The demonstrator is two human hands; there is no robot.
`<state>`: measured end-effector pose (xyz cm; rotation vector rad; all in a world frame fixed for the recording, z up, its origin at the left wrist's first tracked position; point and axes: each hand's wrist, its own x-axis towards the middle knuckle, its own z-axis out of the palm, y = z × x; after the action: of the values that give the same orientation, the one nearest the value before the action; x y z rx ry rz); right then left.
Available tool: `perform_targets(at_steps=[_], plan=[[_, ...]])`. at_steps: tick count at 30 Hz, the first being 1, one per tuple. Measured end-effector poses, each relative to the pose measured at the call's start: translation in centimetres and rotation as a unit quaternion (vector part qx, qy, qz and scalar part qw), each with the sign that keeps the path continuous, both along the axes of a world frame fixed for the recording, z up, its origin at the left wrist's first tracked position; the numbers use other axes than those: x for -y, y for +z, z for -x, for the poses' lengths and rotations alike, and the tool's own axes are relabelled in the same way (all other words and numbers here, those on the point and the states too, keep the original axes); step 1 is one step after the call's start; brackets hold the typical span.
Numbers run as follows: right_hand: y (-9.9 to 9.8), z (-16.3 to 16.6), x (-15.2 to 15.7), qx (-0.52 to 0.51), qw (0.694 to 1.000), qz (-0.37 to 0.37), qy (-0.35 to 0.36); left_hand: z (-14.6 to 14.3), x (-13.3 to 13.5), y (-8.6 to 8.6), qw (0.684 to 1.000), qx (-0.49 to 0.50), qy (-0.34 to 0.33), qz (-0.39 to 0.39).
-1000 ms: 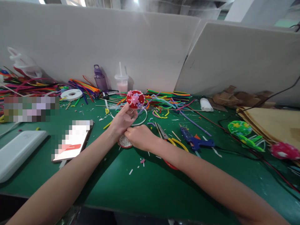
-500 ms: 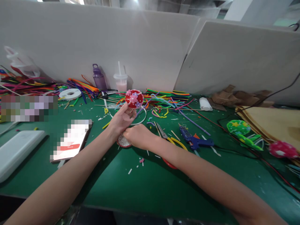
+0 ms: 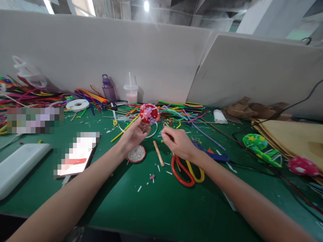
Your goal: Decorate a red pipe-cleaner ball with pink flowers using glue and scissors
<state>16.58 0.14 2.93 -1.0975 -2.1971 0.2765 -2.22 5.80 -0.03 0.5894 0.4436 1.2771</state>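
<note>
My left hand (image 3: 135,136) grips a red round ornament (image 3: 149,113) by its lower edge. Pink and purple flowers and small white beads cover its face. To the right, my right hand (image 3: 179,143) is closed with thumb and fingertips together, apart from the ornament. Whatever sits in that pinch, if anything, is too small to make out. Below my left hand lies a red-rimmed round dish (image 3: 145,158) of tiny pale beads. Between the hands a short wooden stick (image 3: 158,153) rests on the table. Under my right wrist are scissors with red handles (image 3: 185,185) and a yellow-handled tool (image 3: 202,177).
A blue glue gun (image 3: 217,157) with a black cord lies right of my right hand. Pipe cleaners (image 3: 180,105) are heaped behind. A purple bottle (image 3: 108,89) and a pink drink cup (image 3: 131,95) stand by the partition. A phone (image 3: 79,156) and white power bank (image 3: 22,168) lie left.
My right hand has moved from over the bead dish to the right, uncovering the dish and the wooden stick. The ornament in my left hand sits slightly lower and farther right in view.
</note>
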Motion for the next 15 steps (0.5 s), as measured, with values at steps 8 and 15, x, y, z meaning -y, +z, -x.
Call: perform_targets(at_steps=[8,15], plan=[[-1.1,-3.5,1.1,-0.065,0.994,-0.067,-0.053,-1.4,1.3,0.0,0.997,-0.041,-0.061,-0.028],[-1.1,-3.7,1.8,-0.02,0.968,-0.237,-0.084,-2.1,2.1,-0.1,0.989,-0.076,-0.099,-0.074]])
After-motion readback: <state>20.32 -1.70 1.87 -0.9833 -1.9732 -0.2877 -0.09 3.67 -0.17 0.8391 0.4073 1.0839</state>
